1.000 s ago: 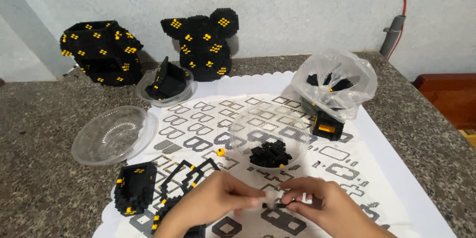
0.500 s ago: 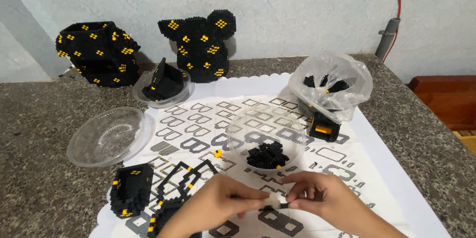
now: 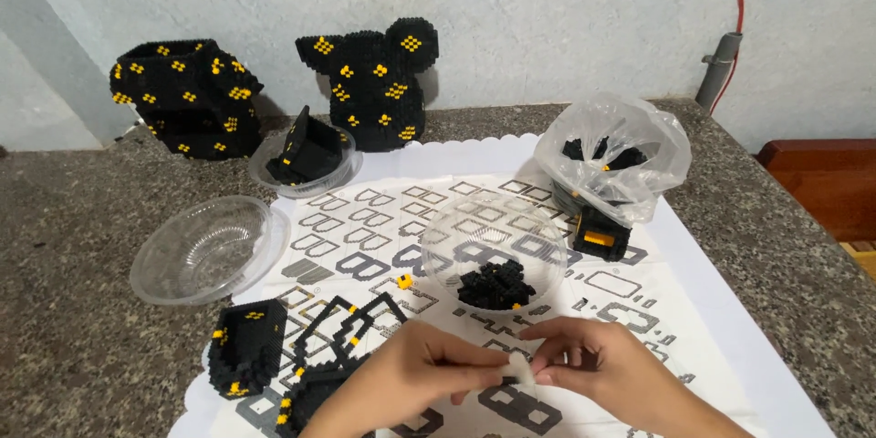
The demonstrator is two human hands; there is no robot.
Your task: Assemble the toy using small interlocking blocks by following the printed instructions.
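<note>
Both hands pinched one small pale piece at the near edge.
Left hand (image 3: 415, 374) and right hand (image 3: 598, 370) each kept a closed grip on the piece (image 3: 518, 369), mostly hidden by fingertips; wrists were cut off.

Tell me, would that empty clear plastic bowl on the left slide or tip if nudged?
The clear bowl looks thin-walled and holds nothing, so it is probably very light and would likely skid across the stone counter. Its wide, low shape suggests sliding rather than tipping. Squeezed, it might flex.
</note>
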